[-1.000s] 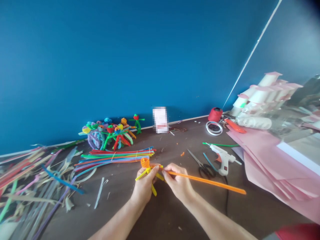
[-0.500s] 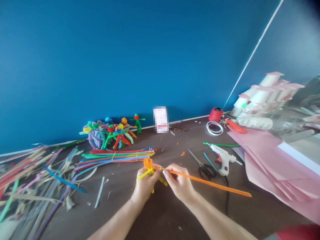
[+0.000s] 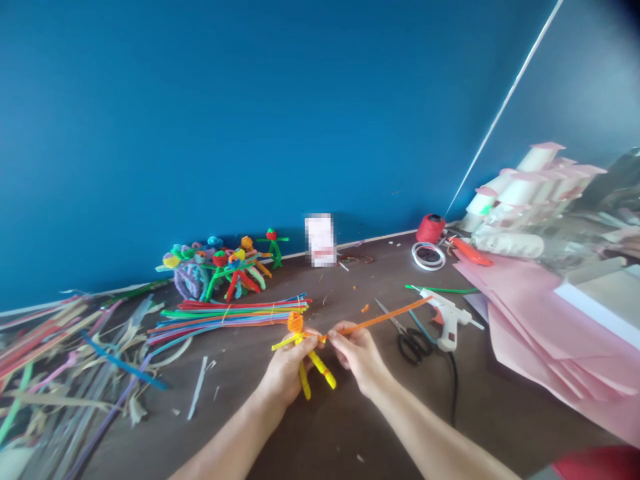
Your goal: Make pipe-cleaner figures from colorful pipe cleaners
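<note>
A small figure [image 3: 318, 363] of yellow pipe cleaner, with a coiled orange head, is pinched at its body by my left hand [image 3: 286, 365]. Its two yellow legs hang down below my fingers and one yellow arm sticks out to the left. My right hand [image 3: 356, 352] is closed on an orange pipe cleaner [image 3: 385, 319] close to the figure's other arm. From my right fingers the long free end of this strip slants up to the right, reaching in front of the glue gun [image 3: 450, 321].
Finished figures [image 3: 235, 267] stand at the back left behind bundled pipe cleaners [image 3: 235, 312]. Loose strips [image 3: 65, 380] cover the left side. Scissors [image 3: 414, 344], a red thread spool [image 3: 431, 229] and pink sheets [image 3: 540, 333] lie to the right.
The free end of the orange strip has swung from pointing down right to pointing up right. More of the figure's yellow legs shows below my left hand.
</note>
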`<state>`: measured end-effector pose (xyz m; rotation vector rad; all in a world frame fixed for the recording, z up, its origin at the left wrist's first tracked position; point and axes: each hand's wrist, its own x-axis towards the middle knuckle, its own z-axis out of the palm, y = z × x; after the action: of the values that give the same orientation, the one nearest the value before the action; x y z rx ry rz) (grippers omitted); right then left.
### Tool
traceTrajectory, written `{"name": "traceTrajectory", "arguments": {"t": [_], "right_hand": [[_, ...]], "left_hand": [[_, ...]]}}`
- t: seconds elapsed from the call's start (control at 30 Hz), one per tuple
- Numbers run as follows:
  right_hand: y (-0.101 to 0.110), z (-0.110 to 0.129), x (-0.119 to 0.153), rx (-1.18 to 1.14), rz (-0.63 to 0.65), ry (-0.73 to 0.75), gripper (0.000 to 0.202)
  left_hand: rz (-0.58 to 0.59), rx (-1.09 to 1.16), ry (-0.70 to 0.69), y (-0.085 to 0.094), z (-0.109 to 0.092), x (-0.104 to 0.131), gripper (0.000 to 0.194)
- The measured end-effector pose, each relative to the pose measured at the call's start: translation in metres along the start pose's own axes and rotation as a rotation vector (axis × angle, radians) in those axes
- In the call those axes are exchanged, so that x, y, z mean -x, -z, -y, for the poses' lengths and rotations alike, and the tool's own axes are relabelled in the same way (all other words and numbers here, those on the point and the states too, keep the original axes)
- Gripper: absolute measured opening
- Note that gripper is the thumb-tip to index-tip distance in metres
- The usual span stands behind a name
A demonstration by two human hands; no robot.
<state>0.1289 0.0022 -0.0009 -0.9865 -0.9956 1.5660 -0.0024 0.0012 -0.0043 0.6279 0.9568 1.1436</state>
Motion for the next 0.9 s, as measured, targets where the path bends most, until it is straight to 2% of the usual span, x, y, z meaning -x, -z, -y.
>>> {"name": "traceTrajectory", "arguments": {"t": [0.23, 0.43, 0.57, 0.73, 0.9], "right_hand": [[0.003, 0.001, -0.002, 0.060, -0.029, 0.016, 0.022], [0.002, -0.003, -0.003, 0.102, -0.011, -0.007, 0.022], [0.001, -0.004, -0.003, 0.203, -0.016, 0.013, 0.024], [-0.001, -0.001, 0.001, 0.358, -0.029, 0.084, 0.025], [-0.003, 0.001, 0.008, 0.571, 0.019, 0.273, 0.023]], "left_hand": [[-0.005, -0.071, 0.064, -0.006, -0.005, 0.004, 0.022], [0.005, -0.067, 0.062, -0.009, -0.008, 0.005, 0.022], [-0.017, -0.039, 0.001, -0.007, -0.003, 0.004, 0.020], [-0.135, -0.080, -0.109, -0.006, 0.008, -0.001, 0.021], [-0.159, -0.172, -0.227, -0.008, 0.010, -0.002, 0.017]]}}
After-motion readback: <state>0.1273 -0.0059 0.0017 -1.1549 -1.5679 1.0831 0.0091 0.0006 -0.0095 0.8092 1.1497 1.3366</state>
